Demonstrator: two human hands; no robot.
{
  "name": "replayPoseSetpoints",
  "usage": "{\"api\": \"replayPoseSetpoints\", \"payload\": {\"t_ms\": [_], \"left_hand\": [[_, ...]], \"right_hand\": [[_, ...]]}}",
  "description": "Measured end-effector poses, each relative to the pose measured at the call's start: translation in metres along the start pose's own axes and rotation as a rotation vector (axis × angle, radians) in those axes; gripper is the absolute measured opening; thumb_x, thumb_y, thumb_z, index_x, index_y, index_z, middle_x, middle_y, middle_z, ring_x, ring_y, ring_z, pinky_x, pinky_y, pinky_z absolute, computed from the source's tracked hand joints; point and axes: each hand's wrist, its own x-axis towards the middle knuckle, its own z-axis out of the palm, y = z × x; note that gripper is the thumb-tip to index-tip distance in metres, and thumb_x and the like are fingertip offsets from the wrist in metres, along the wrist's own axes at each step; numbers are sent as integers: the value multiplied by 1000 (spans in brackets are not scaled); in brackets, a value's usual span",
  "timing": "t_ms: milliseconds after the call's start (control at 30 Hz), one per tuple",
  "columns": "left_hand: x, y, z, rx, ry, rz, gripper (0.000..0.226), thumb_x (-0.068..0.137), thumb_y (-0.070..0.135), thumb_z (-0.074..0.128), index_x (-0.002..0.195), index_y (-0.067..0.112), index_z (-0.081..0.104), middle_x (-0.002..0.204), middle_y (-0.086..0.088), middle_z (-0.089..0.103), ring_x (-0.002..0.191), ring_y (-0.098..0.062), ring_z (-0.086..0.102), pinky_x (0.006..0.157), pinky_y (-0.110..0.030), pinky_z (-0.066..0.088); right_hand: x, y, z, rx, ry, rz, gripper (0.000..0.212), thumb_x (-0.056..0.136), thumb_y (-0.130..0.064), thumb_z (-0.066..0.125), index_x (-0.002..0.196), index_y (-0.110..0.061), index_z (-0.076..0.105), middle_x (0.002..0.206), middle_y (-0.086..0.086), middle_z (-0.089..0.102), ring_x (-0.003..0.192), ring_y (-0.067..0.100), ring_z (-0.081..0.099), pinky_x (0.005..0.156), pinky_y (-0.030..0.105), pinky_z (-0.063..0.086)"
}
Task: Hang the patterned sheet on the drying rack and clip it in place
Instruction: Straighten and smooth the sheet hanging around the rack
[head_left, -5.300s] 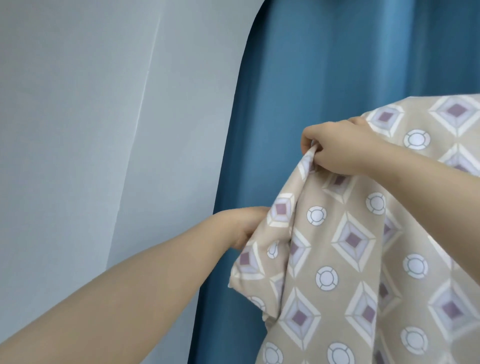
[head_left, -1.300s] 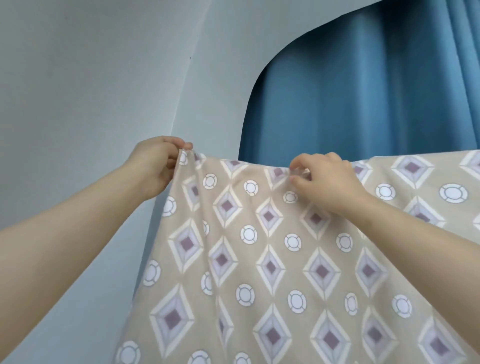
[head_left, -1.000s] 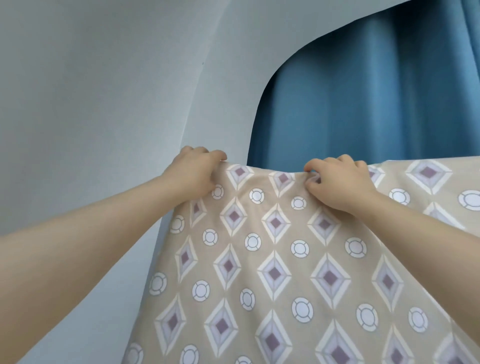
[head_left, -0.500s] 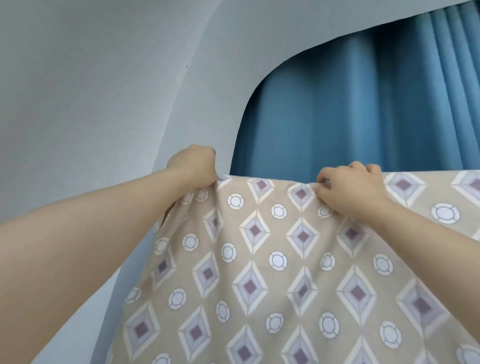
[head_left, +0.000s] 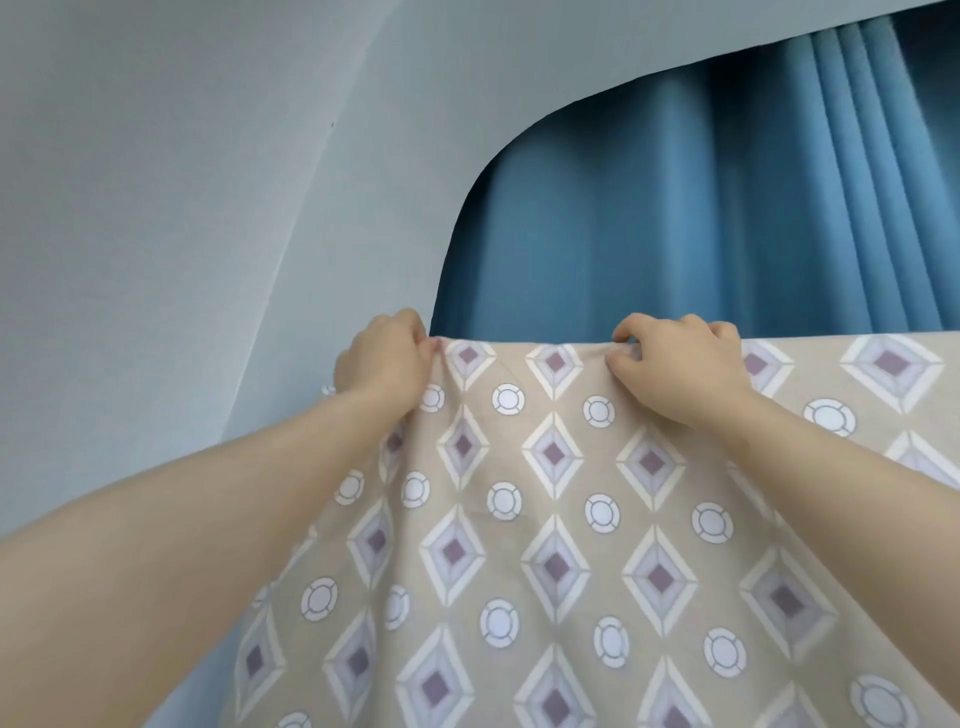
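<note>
While both hands pinch its top edge, left hand and right hand, the patterned sheet looks light, limp, best gripped along that hem.

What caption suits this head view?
Left hand and right hand pinch the top edge of a beige diamond-patterned fabric sheet before a blue curtain.

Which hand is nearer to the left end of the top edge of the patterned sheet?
Left. The left hand grips the patterned sheet right at that end; the right hand pinches the top edge farther to the right.
</note>
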Motion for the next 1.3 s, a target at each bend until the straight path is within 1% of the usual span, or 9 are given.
{"api": "replayPoseSetpoints", "payload": {"t_ms": [100, 233, 333, 433, 600, 767, 1033, 1167, 1300], "left_hand": [[0, 8, 25, -17, -123, -16, 16, 96, 24, 40, 97, 10, 49, 103, -11, 51, 91, -32, 50, 74, -32, 39], [9, 5, 30, -532, 11, -186, 22, 96, 28, 45, 78, 16, 44, 83, -2, 51, 78, -24, 47, 61, -28, 33], [3, 10, 24, -670, -387, -116, 17, 89, 41, 56, 84, 26, 58, 87, 3, 62, 72, -15, 56, 56, -24, 41], [8, 12, 15, -549, -629, 12, 15, 81, 36, 68, 88, 22, 70, 87, 5, 69, 79, -12, 63, 71, -22, 50], [18, 29, 33, -558, -189, 43, 15, 85, 27, 64, 71, 20, 64, 80, 0, 65, 77, -18, 57, 71, -29, 47], [16, 20, 35, -331, -448, 224, 23, 81, 38, 68, 86, 16, 66, 84, -1, 65, 77, -15, 57, 73, -28, 46], [24, 40, 33, -134, -241, 203, 19, 90, 33, 54, 79, 25, 67, 88, 7, 66, 90, -18, 59, 78, -33, 47], [23, 58, 46, -96, 55, 98, 23, 95, 27, 45, 92, 23, 68, 101, 1, 60, 97, -26, 55, 80, -34, 39], [16, 47, 72, 61, -90, 74, 24, 95, 26, 43, 86, 21, 65, 96, -1, 64, 95, -26, 56, 83, -33, 33]], "right_hand": [[1, 3, -2, -23, -20, 0, 32, 93, -32, 35, 117, -25, 54, 110, 1, 65, 112, 25, 46, 96, 38, 25], [-5, 18, -5, -37, -20, 10, 32, 94, -30, 34, 115, -22, 57, 103, 3, 65, 106, 26, 48, 92, 36, 27], [-5, 21, -8, -41, -33, -8, 32, 94, -29, 33, 114, -21, 57, 102, 3, 65, 104, 26, 48, 91, 36, 28], [-4, 22, -11, -65, -37, -21, 33, 94, -30, 32, 112, -21, 58, 104, 3, 63, 102, 26, 48, 90, 36, 28], [-5, 24, -11, -98, 0, -64, 35, 96, -32, 29, 112, -20, 58, 107, 4, 62, 101, 27, 50, 84, 36, 27], [-5, 37, -11, -61, 8, -14, 34, 96, -26, 31, 120, -18, 53, 113, 5, 63, 107, 28, 51, 90, 35, 29], [-11, 59, -7, -158, 29, 35, 28, 96, -18, 31, 109, -20, 55, 100, 2, 66, 98, 26, 50, 79, 35, 21], [-11, 61, -13, -140, 42, 35, 32, 98, -22, 27, 111, -20, 56, 102, 3, 66, 100, 26, 50, 85, 36, 24], [-16, 63, -18, -156, 37, 42, 34, 98, -26, 27, 110, -20, 58, 104, 3, 64, 102, 27, 49, 90, 37, 25]]}}
